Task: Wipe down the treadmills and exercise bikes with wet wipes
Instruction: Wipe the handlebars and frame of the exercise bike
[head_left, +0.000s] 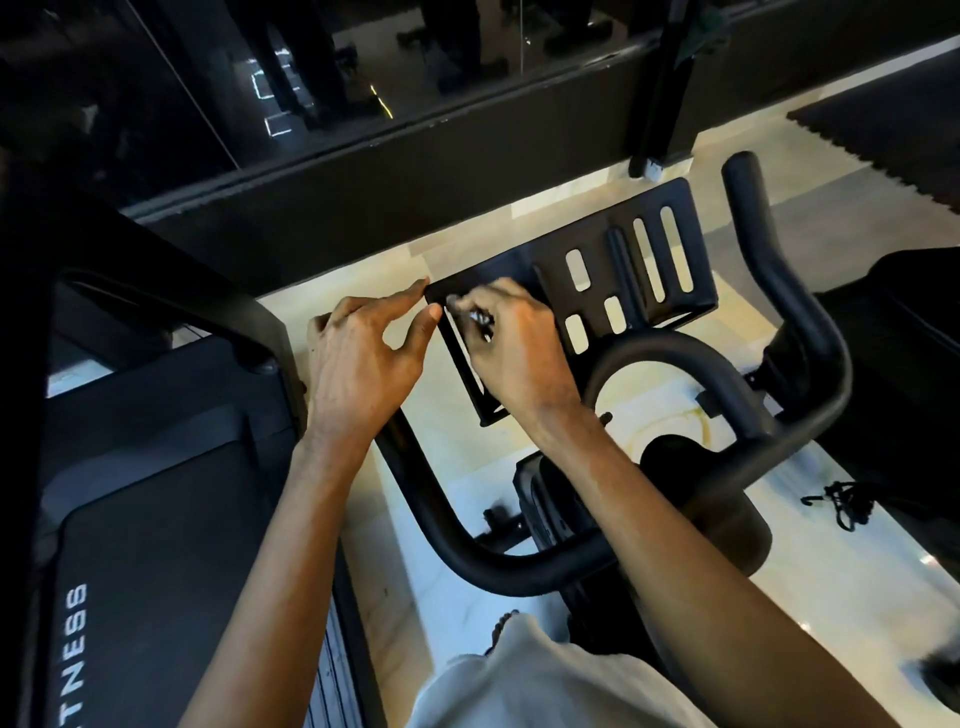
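The black exercise bike (691, 525) stands below me, its curved handlebar (810, 322) sweeping round a slotted black tray (644, 260). My right hand (519, 348) rests on the tray's left part, fingers curled round a small dark shiny object (479, 319) that I cannot identify. My left hand (358, 358) hovers just left of the tray, fingers extended. Its index fingertip touches the tray's near-left corner and the thumb is spread below it. The treadmill (156, 519), with a black belt and white lettering, lies at my left.
A dark mirrored wall (311, 104) and black ledge run across the back. A black floor mat (893, 140) lies at the far right. A tangled black cord (841, 501) sits on the pale tiled floor (852, 587) right of the bike. My light shorts (545, 686) fill the bottom.
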